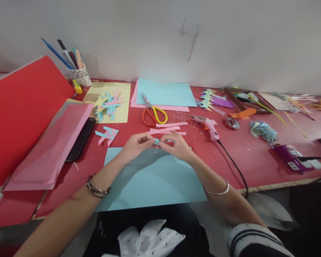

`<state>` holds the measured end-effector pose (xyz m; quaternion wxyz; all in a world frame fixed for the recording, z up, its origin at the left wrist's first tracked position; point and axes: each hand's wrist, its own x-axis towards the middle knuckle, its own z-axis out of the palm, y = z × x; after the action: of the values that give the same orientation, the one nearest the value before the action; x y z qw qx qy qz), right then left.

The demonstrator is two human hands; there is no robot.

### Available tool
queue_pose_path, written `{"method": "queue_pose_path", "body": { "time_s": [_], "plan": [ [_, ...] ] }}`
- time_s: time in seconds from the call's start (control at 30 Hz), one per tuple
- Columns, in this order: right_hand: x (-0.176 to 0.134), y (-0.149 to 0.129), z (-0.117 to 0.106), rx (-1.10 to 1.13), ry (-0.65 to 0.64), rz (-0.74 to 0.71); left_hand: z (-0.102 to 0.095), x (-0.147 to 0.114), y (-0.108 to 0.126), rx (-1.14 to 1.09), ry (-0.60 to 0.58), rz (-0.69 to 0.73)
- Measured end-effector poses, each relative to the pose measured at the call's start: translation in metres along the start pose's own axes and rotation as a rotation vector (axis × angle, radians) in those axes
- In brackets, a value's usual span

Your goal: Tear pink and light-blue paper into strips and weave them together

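Note:
Both hands meet above the far edge of a large light blue paper sheet (149, 182). Between their fingertips is a small blue paper strip (157, 141). My left hand (136, 144) pinches its left end, thumb against fingers. My right hand (176, 144) pinches the other end, and part of the strip curls near its fingers. Just beyond the hands lie several pink paper strips (167, 130). Scissors (153, 112) with one red and one yellow handle rest behind these strips. To the left is a small woven piece of blue and pink strips (107, 135).
A pink glue gun (210, 128) lies right, its cord running over the table edge. Strip pieces (109, 104) sit on yellow paper (124, 112). A pen cup (81, 75), pink sheets (49, 146) and a red board (26, 107) stand left; a purple power strip (291, 159) lies far right.

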<state>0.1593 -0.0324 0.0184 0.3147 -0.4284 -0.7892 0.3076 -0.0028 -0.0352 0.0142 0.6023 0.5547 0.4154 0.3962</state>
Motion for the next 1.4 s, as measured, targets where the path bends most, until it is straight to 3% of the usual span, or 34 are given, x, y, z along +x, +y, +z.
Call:
{"method": "queue_pose_path", "body": {
  "time_s": [0.4, 0.83, 1.23, 1.4],
  "plan": [
    [0.0, -0.0008, -0.0012, 0.015, -0.005, -0.013, 0.0, -0.0002, 0.0001, 0.006, -0.005, -0.006],
    [0.0006, 0.0023, 0.0013, -0.078, 0.055, -0.035, 0.0002, -0.0023, -0.0045, 0.451, 0.024, 0.189],
    [-0.0002, -0.0005, 0.0005, -0.105, 0.032, -0.008, -0.0001, -0.0035, -0.0053, 0.599, -0.008, 0.242],
    [-0.0002, -0.0001, 0.001, -0.132, 0.025, -0.003, -0.0005, -0.0027, -0.0053, 0.532, -0.015, 0.231]
  ]
}}
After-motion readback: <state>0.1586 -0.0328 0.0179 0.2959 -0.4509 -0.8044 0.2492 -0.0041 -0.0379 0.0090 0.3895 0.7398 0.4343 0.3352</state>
